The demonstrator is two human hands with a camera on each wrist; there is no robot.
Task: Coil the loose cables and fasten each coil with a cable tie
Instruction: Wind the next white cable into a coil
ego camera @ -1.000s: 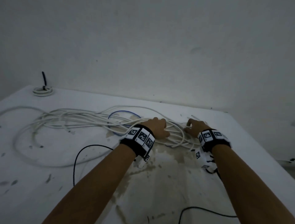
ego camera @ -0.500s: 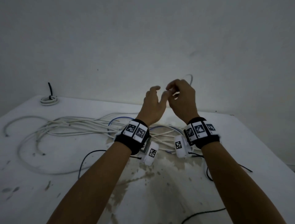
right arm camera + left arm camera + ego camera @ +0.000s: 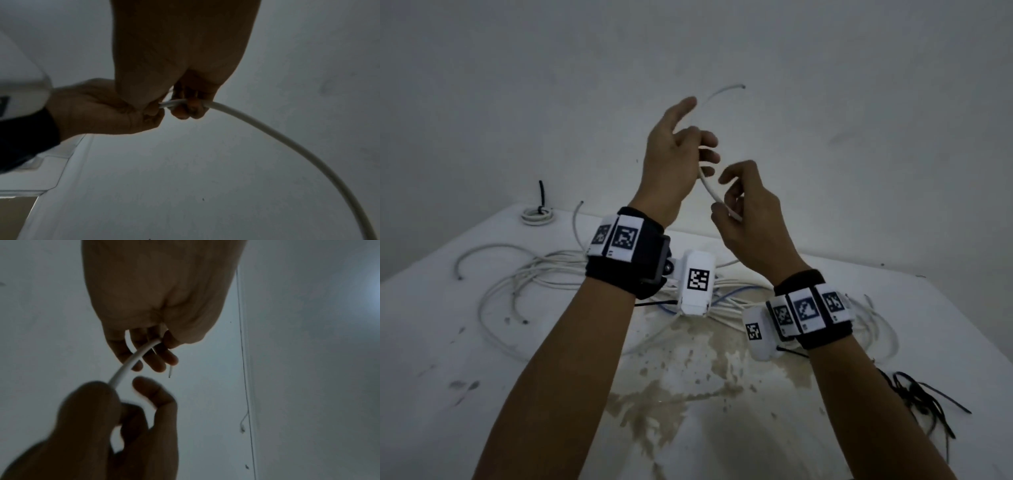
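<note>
Both hands are raised above the table with one white cable (image 3: 708,187) between them. My left hand (image 3: 697,154) is the higher one; its thumb and curled fingers hold the cable, and the index finger points up. The cable's free end (image 3: 742,86) arcs up and right beyond it. Just below, my right hand (image 3: 726,200) pinches the same cable. In the left wrist view the cable (image 3: 133,360) runs from my left fingers (image 3: 153,361) down into the right hand (image 3: 107,410). In the right wrist view the cable (image 3: 277,136) trails off to the right. Loose white cables (image 3: 541,277) sprawl on the table.
A small white coil with a black tie (image 3: 537,215) lies at the table's far left corner. A blue cable (image 3: 732,294) runs among the white ones. Several black cable ties (image 3: 924,397) lie at the right. The white table (image 3: 465,394) has a brown stain (image 3: 671,394) in the middle.
Both hands rose from the cable pile with a white cable's end. Since half a second ago the left hand went higher, and the right hand sits lower along the cable.
</note>
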